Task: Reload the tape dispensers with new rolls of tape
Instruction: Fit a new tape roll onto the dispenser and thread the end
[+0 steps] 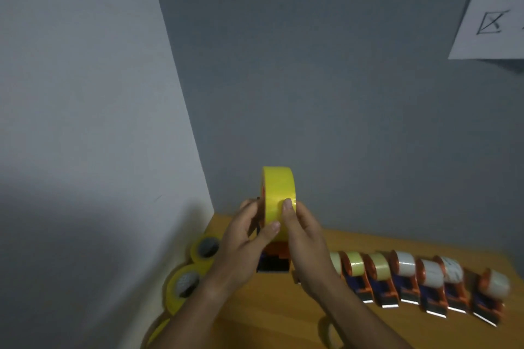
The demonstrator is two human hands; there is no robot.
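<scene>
I hold an orange and blue tape dispenser (273,259) upright above the wooden table (269,317), with a yellow tape roll (279,193) seated on it. My left hand (245,246) grips the dispenser and roll from the left, thumb on the roll's face. My right hand (307,244) grips from the right, thumb pressing the roll's outer surface. A row of several loaded dispensers (419,280) lies to the right.
Yellow spare rolls (184,278) are stacked at the table's left edge by the white wall. Another roll (326,331) lies near my right forearm. A grey wall stands behind, with a paper sign (496,8) at the upper right.
</scene>
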